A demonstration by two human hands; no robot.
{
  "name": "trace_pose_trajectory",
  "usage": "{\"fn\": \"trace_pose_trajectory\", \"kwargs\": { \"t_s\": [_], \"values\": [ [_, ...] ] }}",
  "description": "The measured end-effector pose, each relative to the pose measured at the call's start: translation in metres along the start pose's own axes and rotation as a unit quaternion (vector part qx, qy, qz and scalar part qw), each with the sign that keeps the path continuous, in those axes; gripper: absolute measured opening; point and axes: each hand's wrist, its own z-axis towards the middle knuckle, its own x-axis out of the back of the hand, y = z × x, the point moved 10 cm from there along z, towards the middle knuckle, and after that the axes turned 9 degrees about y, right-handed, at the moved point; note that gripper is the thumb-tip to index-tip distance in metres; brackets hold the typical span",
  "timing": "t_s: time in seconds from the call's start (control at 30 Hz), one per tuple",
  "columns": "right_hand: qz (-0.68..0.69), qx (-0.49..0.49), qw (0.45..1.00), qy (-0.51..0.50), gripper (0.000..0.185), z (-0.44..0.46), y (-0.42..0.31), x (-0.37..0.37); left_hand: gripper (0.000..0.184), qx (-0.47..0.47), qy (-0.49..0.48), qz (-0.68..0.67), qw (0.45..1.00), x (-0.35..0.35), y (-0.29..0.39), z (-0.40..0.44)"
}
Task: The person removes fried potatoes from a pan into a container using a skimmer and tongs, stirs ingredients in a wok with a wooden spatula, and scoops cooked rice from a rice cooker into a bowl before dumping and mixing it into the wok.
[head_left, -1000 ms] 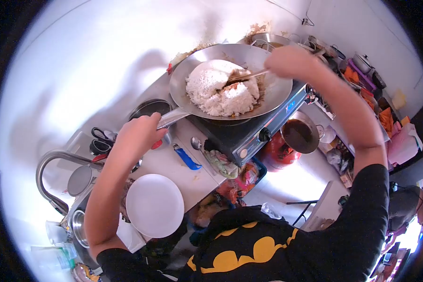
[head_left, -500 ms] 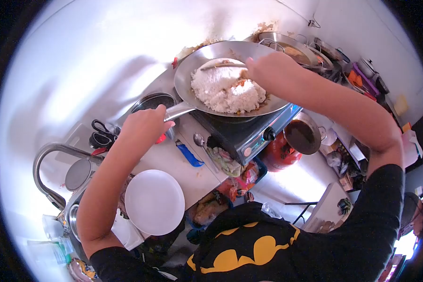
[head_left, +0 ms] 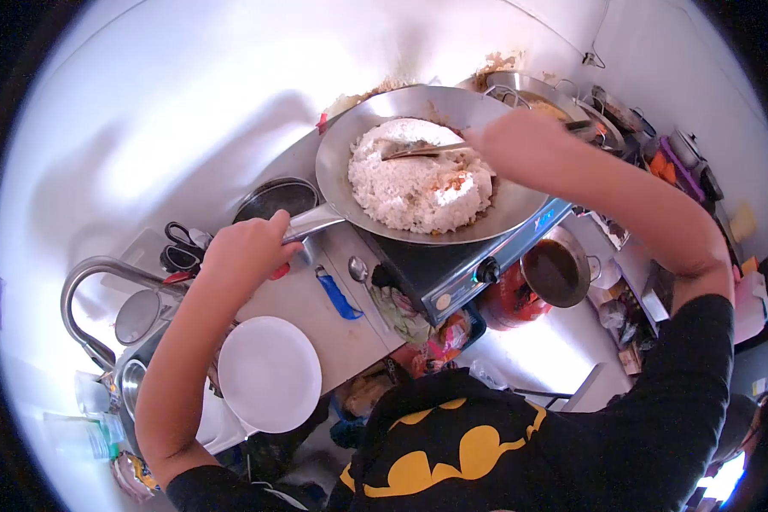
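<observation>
A wide metal wok [head_left: 519, 205] sits on a stove [head_left: 452, 294], holding a mound of white rice [head_left: 401, 188] with reddish-brown bits at its middle. My left hand [head_left: 246, 249] is closed round the wok's metal handle [head_left: 314, 222]. Above the wok's right side, my right hand [head_left: 516, 143] grips a spatula [head_left: 422, 152]; its far end lies in the rice, and its blade is partly hidden there. Below my left hand, a round white plate [head_left: 270, 375] rests near the counter edge.
A spoon [head_left: 358, 270] and a blue-handled tool [head_left: 340, 297] lie on the counter. A dark pan [head_left: 277, 197] stands behind my left hand. Several pans, including one with brown liquid [head_left: 556, 271], are to the right. A curved faucet [head_left: 81, 294] is at left.
The spatula's end has shifted lower and rightward into the rice, with my right hand moving right and down. My left hand still holds the handle. The whole view has shifted slightly.
</observation>
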Motion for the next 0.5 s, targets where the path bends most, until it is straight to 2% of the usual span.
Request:
{"fn": "trace_pose_trajectory", "kwargs": {
  "t_s": [0.07, 0.13, 0.23, 0.33, 0.4, 0.5],
  "values": [
    [0.021, 0.076, 0.995, 0.053, 0.013, -0.040, -0.007, 0.061, 0.034, 0.010, -0.013, -0.001, 1.000, -0.004, -0.003, 0.003],
    [-0.007, 0.071, 0.996, 0.059, 0.017, -0.072, -0.022, 0.084, 0.034, 0.016, -0.033, -0.003, 0.999, -0.004, -0.003, 0.005],
    [0.011, 0.047, 0.998, 0.050, 0.022, -0.081, -0.037, 0.069, 0.034, 0.038, -0.069, 0.005, 0.997, -0.004, -0.003, 0.005],
    [0.163, 0.051, 0.983, 0.064, 0.025, -0.048, -0.034, 0.015, 0.034, 0.020, -0.050, 0.016, 0.998, -0.002, 0.001, 0.003],
    [0.132, 0.043, 0.984, 0.108, 0.016, -0.023, -0.031, -0.014, 0.034, 0.015, -0.025, 0.019, 0.999, 0.001, 0.002, 0.001],
    [0.071, 0.035, 0.995, 0.061, 0.015, -0.018, -0.004, 0.008, 0.034, 0.009, -0.015, 0.023, 1.000, 0.001, 0.002, 0.002]
  ]
}}
